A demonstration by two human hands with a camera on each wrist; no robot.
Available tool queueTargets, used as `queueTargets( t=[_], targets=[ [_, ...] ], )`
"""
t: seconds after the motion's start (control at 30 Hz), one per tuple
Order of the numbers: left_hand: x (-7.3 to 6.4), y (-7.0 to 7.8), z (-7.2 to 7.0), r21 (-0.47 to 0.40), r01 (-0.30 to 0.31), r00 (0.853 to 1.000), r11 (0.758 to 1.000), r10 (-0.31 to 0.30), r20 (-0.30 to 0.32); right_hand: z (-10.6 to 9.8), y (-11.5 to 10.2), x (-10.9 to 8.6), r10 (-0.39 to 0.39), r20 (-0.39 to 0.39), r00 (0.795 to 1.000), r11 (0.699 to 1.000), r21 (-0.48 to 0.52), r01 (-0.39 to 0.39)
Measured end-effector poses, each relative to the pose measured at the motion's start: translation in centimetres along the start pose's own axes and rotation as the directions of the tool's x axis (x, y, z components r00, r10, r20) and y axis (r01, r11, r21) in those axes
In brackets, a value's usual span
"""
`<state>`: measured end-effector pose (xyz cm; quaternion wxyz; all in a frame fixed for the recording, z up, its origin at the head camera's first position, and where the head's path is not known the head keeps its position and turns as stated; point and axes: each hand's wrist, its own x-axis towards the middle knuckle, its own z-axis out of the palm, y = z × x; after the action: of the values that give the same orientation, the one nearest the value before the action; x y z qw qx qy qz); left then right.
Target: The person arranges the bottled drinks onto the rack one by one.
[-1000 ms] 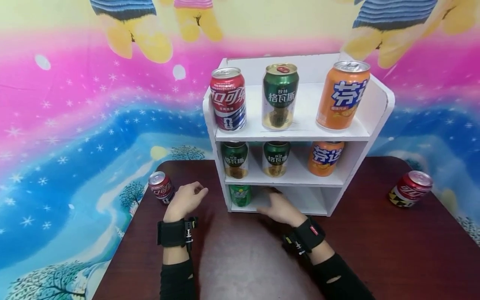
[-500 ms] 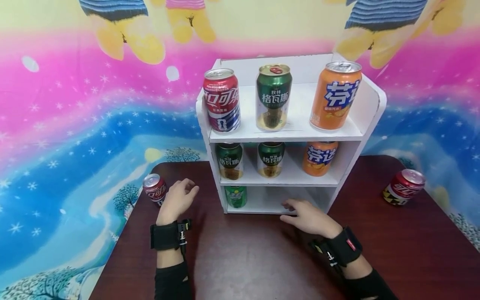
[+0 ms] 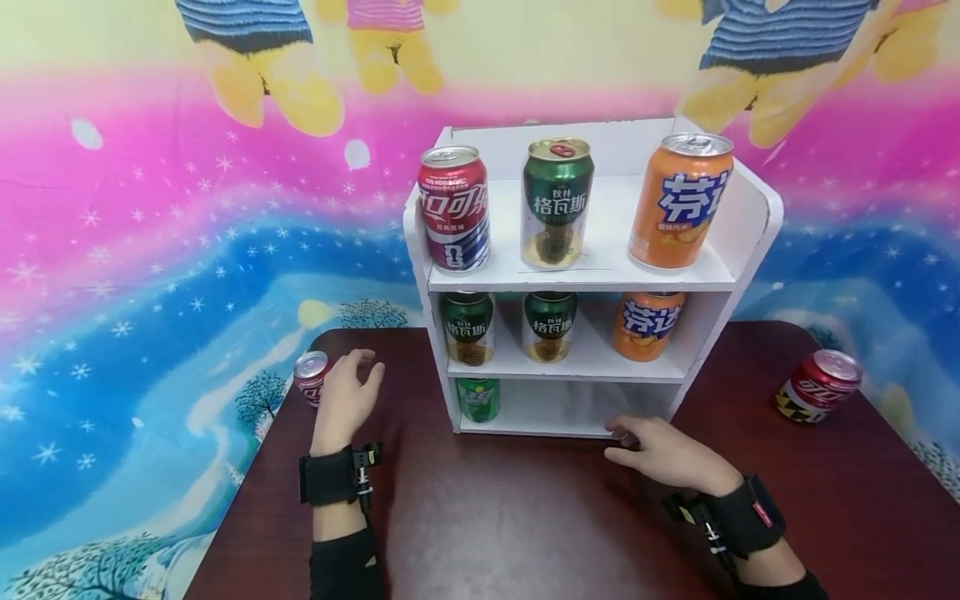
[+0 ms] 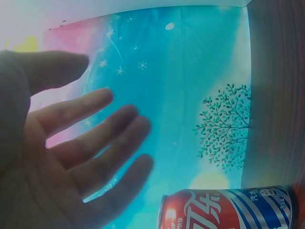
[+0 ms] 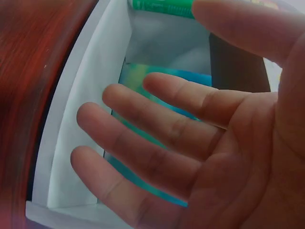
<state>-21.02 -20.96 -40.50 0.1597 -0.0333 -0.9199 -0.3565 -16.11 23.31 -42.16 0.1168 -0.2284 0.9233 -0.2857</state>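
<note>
My left hand [image 3: 347, 400] hovers beside a red cola can [image 3: 309, 379] at the table's left side, partly covering it in the head view. In the left wrist view its fingers are spread and relaxed, with the can [image 4: 228, 210] lower right of them. My right hand [image 3: 671, 454] is in front of the white shelf's lower right corner, fingers loosely extended and holding nothing. In the right wrist view the green can [image 5: 162, 6] shows past the thumb. That green can [image 3: 478, 400] stands at the left of the bottom shelf.
The white shelf [image 3: 570, 286] carries a red cola can [image 3: 454, 208], a green kvass can [image 3: 557, 204] and an orange soda can [image 3: 681, 200] on top. Two kvass cans [image 3: 550, 327] and an orange can [image 3: 648, 325] fill the middle level. Another red can [image 3: 817, 386] stands at the table's right.
My right hand has drawn out from the bottom shelf and moved right and toward me. My left hand has shifted slightly left, nearer the red cola can.
</note>
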Motion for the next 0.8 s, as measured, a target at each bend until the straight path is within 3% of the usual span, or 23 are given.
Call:
queueTargets(
  t=[0.13,0.27,0.43,0.67,0.8],
  targets=[
    [0.1,-0.1,-0.1,-0.014,-0.03,0.993,0.999,0.029,-0.113,-0.1,0.3,-0.2,0.004,-0.001,1.0,1.0,0.004,-0.004],
    [0.2,-0.5,-0.1,0.004,-0.051,0.975,0.999,0.051,-0.214,-0.2,0.5,-0.3,0.009,0.006,1.0,1.0,0.008,-0.009],
    [0.6,-1.6,-0.3,0.027,0.0,0.956,1.0,0.008,-0.294,-0.3,0.5,-0.3,0.02,0.022,1.0,1.0,0.012,-0.02],
    [1.4,-5.3,-0.9,0.014,0.195,0.955,0.981,-0.187,-0.232,-0.3,0.8,-0.2,0.02,0.023,1.0,1.0,0.021,-0.021],
    [2.0,-7.3,-0.8,-0.058,0.273,0.94,0.96,-0.279,-0.198,-0.2,0.9,0.0,0.026,0.02,0.999,0.999,0.021,-0.026]
  ],
)
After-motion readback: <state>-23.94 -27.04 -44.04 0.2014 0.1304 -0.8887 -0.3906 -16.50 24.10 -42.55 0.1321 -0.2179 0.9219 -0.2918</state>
